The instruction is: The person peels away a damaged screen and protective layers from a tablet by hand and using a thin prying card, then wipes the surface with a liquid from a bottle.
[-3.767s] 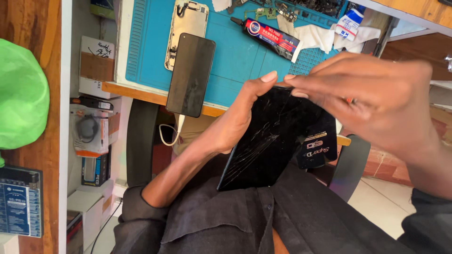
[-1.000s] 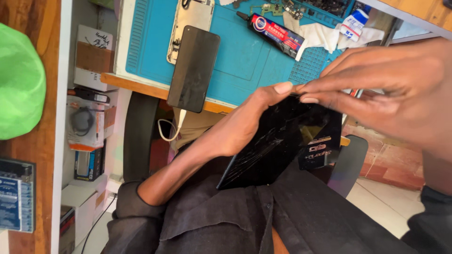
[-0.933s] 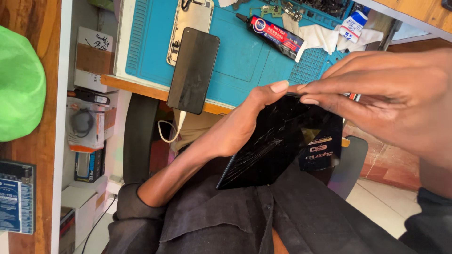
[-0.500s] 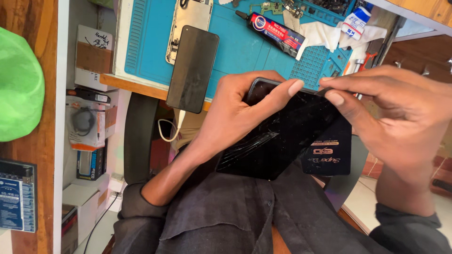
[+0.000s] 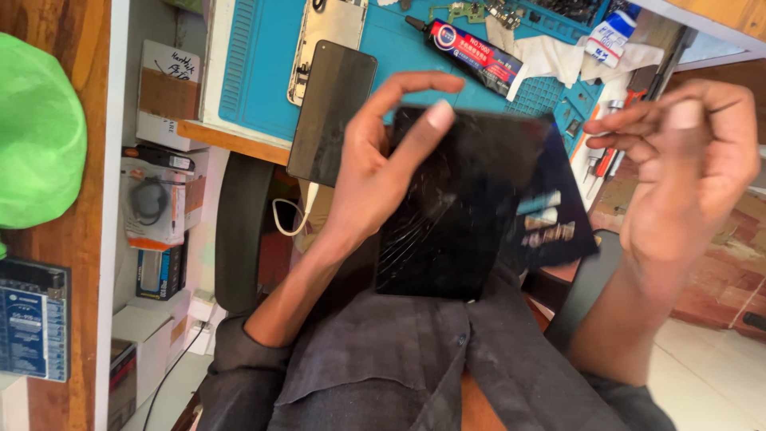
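— Above the lap, what has the left hand (image 5: 375,179) got?

— A cracked black phone screen (image 5: 459,211), glass fractured near its lower left. Left grip closed around the panel's left edge, thumb behind, index fingertip lying on the glass near the top. Panel held clear of the tabletop (image 5: 239,136), over the dark shirt (image 5: 415,367).

— Right hand?

— Right hand (image 5: 686,175) well apart from the panel, off to its right. Grip empty, fingers loosely curled, half open, touching nothing. Motion blur on the fingertips.

— Packaging and labels nearby?

— Just right of the left grip, partly behind the panel: a dark blue flat packet (image 5: 550,223) with pale blurred print. Beyond the left grip, on the blue work mat (image 5: 255,72): a second dark phone (image 5: 331,112) overhanging the tabletop edge, leaning on a bare silver phone frame (image 5: 327,36). Up and right of it, a black glue tube (image 5: 471,48) with a red and blue label, lying slanted. Past that, white crumpled cloth (image 5: 550,60).

— Left of the grip?

— Shelving. A white box with a brown cardboard panel (image 5: 167,92), a clear blister pack holding a black cable (image 5: 152,203), a small blue box (image 5: 159,271) below. Far left, a green rounded object (image 5: 36,132) and a blue circuit board (image 5: 32,319).
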